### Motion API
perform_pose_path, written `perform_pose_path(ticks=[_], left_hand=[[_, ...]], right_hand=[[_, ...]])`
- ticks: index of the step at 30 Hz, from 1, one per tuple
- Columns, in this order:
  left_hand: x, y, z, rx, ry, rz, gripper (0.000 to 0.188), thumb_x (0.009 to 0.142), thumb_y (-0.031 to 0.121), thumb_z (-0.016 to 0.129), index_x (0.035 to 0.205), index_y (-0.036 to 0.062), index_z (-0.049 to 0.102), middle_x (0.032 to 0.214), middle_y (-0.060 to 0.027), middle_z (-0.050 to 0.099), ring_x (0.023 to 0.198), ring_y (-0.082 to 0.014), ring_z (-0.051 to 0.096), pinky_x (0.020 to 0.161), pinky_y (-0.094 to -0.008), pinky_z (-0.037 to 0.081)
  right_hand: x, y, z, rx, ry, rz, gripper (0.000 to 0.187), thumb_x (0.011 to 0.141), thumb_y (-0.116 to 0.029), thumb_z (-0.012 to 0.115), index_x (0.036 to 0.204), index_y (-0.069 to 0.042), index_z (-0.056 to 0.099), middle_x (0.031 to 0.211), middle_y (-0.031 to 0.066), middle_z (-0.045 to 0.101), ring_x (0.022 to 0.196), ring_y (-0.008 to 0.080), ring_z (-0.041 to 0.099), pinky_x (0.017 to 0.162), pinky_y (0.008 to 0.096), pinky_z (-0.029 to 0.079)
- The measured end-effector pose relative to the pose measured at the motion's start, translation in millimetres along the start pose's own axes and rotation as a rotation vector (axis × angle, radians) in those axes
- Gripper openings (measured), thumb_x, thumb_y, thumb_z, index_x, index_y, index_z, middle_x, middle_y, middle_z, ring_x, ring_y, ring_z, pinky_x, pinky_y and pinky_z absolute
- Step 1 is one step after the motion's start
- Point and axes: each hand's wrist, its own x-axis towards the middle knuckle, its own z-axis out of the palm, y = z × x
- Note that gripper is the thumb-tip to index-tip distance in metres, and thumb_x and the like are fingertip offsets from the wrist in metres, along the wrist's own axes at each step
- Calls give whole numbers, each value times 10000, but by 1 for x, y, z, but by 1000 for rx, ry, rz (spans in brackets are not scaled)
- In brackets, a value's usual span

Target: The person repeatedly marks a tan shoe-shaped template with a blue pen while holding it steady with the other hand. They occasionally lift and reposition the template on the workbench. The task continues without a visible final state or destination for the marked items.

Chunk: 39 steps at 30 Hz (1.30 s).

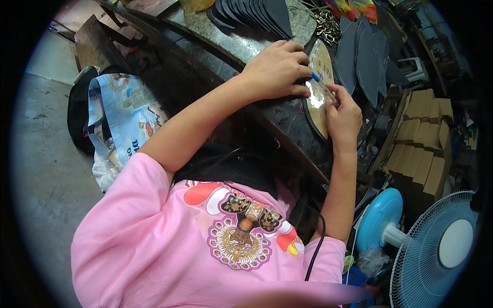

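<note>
A tan, sole-shaped template (322,62) with a shiny patch lies on a dark grey piece (313,121), whose edge shows along its near left side. Over the template's left edge rests my left hand (277,69), its thumb and fingers apart, fingertips touching the surface. On the other side, my right hand (344,115) is closed in a pinch around a slim pen (315,77) with a blue end. That blue end points up and left toward my left fingertips. Part of the pen is hidden by my right fingers.
A fanned stack of dark grey pieces (257,15) lies on a stone slab (226,38). More grey pieces (359,56) and metal chain (327,26) sit farther right. Stacked cardboard boxes (418,143) and a fan (434,251) stand right; a blue bag (126,102) is left.
</note>
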Motion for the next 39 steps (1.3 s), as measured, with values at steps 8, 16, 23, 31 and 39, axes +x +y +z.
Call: perform_pose_path(ticks=[8, 16, 23, 31, 39], left_hand=[[0, 1, -1, 2, -19, -14, 460, 826, 499, 734, 1153, 176, 748, 1254, -25, 683, 1303, -285, 523, 1101, -432, 415], [1, 0, 1, -7, -8, -19, 373, 860, 453, 720, 1104, 174, 756, 1232, -11, 694, 1295, -274, 526, 1087, -428, 423], [2, -2, 5, 6, -7, -44, 316, 883, 417, 707, 1085, 179, 762, 1218, -4, 701, 1289, -260, 534, 1087, -419, 425], [2, -2, 8, 62, 24, -21, 307, 898, 425, 696, 1102, 201, 745, 1243, 0, 689, 1304, -252, 528, 1099, -417, 420], [3, -3, 7, 43, -7, -44, 330, 891, 443, 697, 1111, 202, 741, 1238, 2, 692, 1307, -254, 526, 1096, -414, 422]], right_hand=[[0, 4, 2, 4, 19, -58, 292, 858, -90, 641, 1140, -126, 704, 949, 130, 724, 801, 282, 707, 737, 383, 534], [0, 5, 2, -16, 45, -86, 284, 864, -92, 643, 1140, -121, 706, 933, 132, 713, 781, 266, 701, 726, 378, 530], [0, -2, -2, -24, -17, 1, 234, 864, -243, 720, 1074, -140, 721, 996, 107, 732, 899, 336, 708, 770, 417, 545], [2, -2, -1, -28, -9, 17, 261, 882, -324, 724, 1073, -145, 717, 1009, 112, 738, 901, 337, 711, 765, 427, 541], [1, -5, -2, -61, -18, 7, 264, 890, -343, 717, 1089, -168, 707, 996, 109, 737, 896, 343, 711, 761, 437, 543]])
